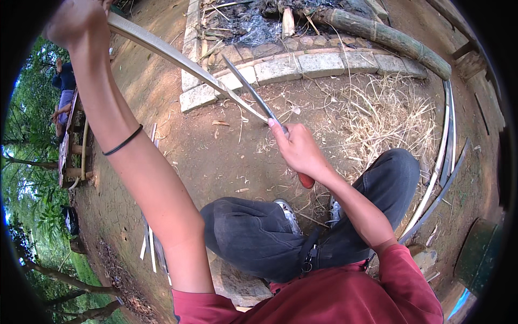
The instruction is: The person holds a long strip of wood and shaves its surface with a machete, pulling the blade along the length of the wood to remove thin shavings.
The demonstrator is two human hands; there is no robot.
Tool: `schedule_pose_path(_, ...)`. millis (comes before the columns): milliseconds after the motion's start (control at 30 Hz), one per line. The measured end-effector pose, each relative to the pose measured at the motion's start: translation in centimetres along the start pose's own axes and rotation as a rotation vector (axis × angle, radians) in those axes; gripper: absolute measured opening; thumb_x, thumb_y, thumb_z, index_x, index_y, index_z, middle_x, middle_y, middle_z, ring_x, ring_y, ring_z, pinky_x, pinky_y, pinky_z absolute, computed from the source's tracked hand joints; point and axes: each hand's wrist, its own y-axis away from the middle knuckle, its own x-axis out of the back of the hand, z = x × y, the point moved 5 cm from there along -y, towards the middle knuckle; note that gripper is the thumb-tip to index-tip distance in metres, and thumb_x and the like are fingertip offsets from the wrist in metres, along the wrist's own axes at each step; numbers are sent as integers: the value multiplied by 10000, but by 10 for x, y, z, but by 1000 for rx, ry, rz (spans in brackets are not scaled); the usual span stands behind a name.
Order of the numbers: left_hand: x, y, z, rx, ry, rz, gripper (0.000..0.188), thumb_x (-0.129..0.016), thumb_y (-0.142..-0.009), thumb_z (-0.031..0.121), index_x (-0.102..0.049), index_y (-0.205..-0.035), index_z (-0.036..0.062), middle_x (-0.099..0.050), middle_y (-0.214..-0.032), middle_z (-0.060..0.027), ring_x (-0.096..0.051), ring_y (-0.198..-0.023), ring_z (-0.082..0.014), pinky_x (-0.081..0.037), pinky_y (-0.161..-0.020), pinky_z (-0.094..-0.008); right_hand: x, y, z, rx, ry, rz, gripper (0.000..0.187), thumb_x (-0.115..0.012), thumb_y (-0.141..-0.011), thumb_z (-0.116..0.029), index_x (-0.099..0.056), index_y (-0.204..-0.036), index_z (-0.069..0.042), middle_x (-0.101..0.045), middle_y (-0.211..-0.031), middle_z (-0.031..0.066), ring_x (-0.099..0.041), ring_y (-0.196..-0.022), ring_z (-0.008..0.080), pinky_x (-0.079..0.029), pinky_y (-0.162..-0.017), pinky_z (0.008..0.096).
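At the upper left, my left hand (78, 24) is closed on one end of a long pale bamboo strip (162, 49); its fingers are partly cut off by the picture's edge. The strip slants down to the right, narrowing toward my right hand (302, 148). That hand grips a knife (245, 83) by its reddish handle, whose butt (306, 180) shows below the palm. The dark, narrow blade points up and left, crossing close to the strip. My right thumb lies against the strip's thin end, beside the base of the blade.
Ahead is a stone-edged fire pit (302, 66) with ash and a thick bamboo pole (377, 33). Pale shavings (391, 116) heap on the ground before it. Long strips (440, 178) lie at the right, near a dark green container (477, 254). Another person (65, 89) is at the far left.
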Motion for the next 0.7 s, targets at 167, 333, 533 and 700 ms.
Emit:
schedule_pose_path(167, 32, -21, -17, -71, -47, -118, 275, -268, -981, 208, -413, -918, -18, -415, -719, -109, -424, -577, -199, -474, -591, -293, 30, -3, -45, 105, -226, 84, 567, -501, -1000, -357, -468, -558, -3, -406, -441, 32, -368, -427, 106, -297, -413, 350)
schedule_pose_path(333, 50, 10, 1, 8, -54, 35, 213, -302, -945, 133, -372, -759, 58, -387, -693, -74, -362, -562, -174, -321, -484, -265, 47, 0, -109, 316, -158, 141, 502, -504, -989, -285, -489, -584, 10, -413, -440, 32, -365, -422, 102, -294, -418, 353)
schedule_pose_path(533, 190, -54, -13, -83, 6, -309, 98, -301, -945, 41, -386, -898, 54, -433, -801, -119, -436, -660, -196, -367, -520, -271, -2, 15, -69, 221, -232, 49, 375, -516, -971, -223, -557, -728, 60, -476, -458, 112, -444, -391, 225, -349, -439, 395)
schedule_pose_path(700, 201, -33, -2, -76, -201, 181, 366, -234, -971, 184, -391, -1179, -74, -504, -1106, -236, -598, -982, -365, -547, -748, -346, -48, 12, 9, 8, -82, -43, 353, -525, -974, -247, -608, -888, 84, -451, -486, 94, -425, -441, 149, -336, -452, 381)
